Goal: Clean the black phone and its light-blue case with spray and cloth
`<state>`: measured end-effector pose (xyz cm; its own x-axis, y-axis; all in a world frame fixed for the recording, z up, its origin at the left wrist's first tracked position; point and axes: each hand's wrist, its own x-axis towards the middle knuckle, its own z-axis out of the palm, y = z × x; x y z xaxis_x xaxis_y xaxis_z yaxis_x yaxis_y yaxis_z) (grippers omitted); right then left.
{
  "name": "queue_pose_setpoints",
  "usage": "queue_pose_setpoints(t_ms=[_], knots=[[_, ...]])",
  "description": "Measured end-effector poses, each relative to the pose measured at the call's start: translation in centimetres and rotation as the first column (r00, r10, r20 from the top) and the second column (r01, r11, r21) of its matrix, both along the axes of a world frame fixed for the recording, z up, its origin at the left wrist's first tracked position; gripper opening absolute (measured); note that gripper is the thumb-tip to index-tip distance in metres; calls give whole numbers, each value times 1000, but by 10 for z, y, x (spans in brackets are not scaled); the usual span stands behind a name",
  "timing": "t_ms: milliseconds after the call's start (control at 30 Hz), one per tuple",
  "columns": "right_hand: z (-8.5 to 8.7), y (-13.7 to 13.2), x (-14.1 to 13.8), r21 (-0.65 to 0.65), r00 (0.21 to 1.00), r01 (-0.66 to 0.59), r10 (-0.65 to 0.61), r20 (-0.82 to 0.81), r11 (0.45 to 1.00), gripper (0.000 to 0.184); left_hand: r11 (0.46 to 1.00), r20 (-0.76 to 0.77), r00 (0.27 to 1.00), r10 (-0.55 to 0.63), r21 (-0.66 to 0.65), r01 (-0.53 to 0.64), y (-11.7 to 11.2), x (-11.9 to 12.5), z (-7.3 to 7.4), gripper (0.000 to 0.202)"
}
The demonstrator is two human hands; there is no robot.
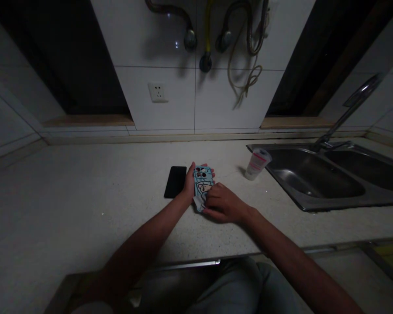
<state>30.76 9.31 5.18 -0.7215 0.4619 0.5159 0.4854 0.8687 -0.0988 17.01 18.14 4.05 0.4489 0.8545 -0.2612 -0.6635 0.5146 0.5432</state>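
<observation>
My left hand (189, 183) is wrapped round a light blue phone case (203, 175) from beneath, its fingertips showing past the far right edge. Camera cut-outs and a cartoon figure mark the side of the case that faces up. A pale, crumpled wipe or tissue (199, 202) is pinched in my right hand (222, 203), which presses against the lower part of the case. Beside my left hand a black phone (176, 182) lies flat on the counter, screen side up as far as I can see.
On the white counter (118, 174), a plastic cup (257, 164) with pink print stands to the right. Beyond it sits a double steel sink (308, 174) with a faucet (347, 111). A socket (157, 92) and several hoses (208, 32) are on the tiled wall.
</observation>
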Motion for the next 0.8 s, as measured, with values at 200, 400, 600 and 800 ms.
queue_pose_setpoints(t_ms=[200, 400, 600, 800], knots=[[-2, 7, 16, -81, 999, 34, -36, -20, 996, 36, 1000, 27, 999, -17, 19, 17, -2, -1, 1, 47], [-5, 15, 32, -13, 935, 352, -352, -43, 936, 34, 987, 51, 987, -154, 44, 152, -5, 4, 0, 45], [-10, 22, 36, 17, 820, 555, -544, -177, 832, 28, 959, 34, 961, -275, 76, 272, -8, 8, -4, 40], [-12, 25, 38, 1, 763, 604, -577, -290, 797, 22, 948, -12, 954, -299, 112, 298, -14, 6, -4, 41]])
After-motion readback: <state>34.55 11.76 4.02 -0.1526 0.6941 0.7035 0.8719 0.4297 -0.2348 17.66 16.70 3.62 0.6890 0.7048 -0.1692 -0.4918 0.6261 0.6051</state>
